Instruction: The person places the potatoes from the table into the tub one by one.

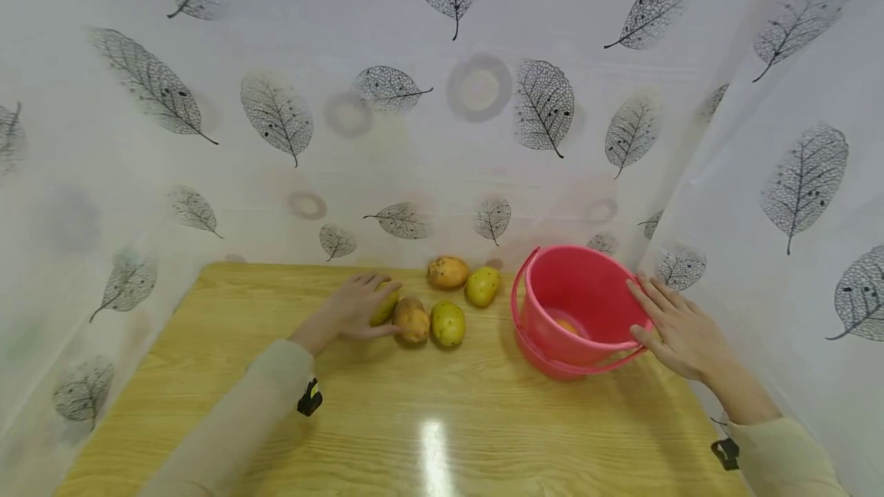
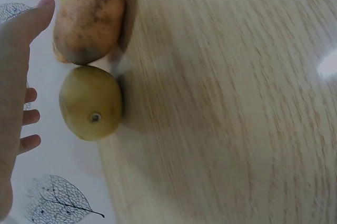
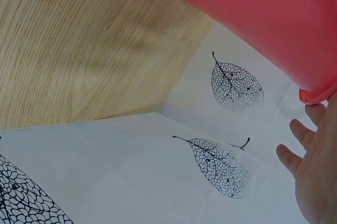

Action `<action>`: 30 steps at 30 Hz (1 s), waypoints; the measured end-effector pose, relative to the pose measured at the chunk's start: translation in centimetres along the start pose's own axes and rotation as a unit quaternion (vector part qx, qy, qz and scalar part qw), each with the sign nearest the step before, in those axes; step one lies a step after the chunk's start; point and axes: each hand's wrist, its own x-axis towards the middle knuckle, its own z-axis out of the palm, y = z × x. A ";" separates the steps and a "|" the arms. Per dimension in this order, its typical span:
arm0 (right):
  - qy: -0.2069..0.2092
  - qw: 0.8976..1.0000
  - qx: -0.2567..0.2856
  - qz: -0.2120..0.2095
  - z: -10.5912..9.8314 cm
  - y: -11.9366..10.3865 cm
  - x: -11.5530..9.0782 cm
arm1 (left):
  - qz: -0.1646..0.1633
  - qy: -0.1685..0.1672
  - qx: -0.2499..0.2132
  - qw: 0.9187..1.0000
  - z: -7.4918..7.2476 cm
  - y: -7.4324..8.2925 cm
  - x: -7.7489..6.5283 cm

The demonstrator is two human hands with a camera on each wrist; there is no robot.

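My left hand (image 1: 354,307) reaches over a yellow-green fruit (image 1: 385,309) at the left end of a small group, its fingers spread and its thumb apart. In the left wrist view this smooth rounded fruit shows a stem scar and stands clear of the fingers. Next to it lies a brownish-orange, blotched fruit (image 1: 412,320), near the thumb. At the right, a pink bucket (image 1: 545,347) stands on the table, with an orange thing (image 1: 567,326) partly visible inside. My right hand (image 1: 680,328) rests against the bucket's right rim with straight fingers.
Another yellow-green fruit (image 1: 448,324) lies right of the brownish one. Behind are an orange-brown fruit (image 1: 447,272) and a yellow-green fruit (image 1: 483,287). The wooden table (image 1: 373,420) meets leaf-patterned white sheeting (image 1: 387,167) at the back and sides. The bucket's handle hangs down in front.
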 end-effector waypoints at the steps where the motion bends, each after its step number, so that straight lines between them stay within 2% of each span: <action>1: 0.002 1.000 -0.001 -0.001 0.0 0.0 0.0 | 0.000 0.004 0.005 1.000 0.2 -0.2 -0.1; 5: 0.005 1.000 -0.005 -0.006 0.0 0.0 0.0 | -0.003 0.009 0.017 1.000 1.0 -0.7 -0.5; 11: 0.005 1.000 -0.006 -0.007 -0.1 0.0 0.0 | -0.011 -0.014 0.036 0.999 2.1 -1.1 -0.3; 18: 0.003 1.000 -0.005 -0.008 0.0 -0.1 0.0 | -0.033 -0.031 0.034 0.998 3.0 -1.6 -0.3; 26: 0.022 1.000 -0.004 -0.017 0.3 0.1 0.1 | -0.056 -0.041 0.031 0.997 3.7 -1.9 0.2; 30: 0.025 1.000 -0.003 -0.018 0.2 0.1 0.1 | -0.057 -0.042 0.040 0.997 4.2 -2.1 0.4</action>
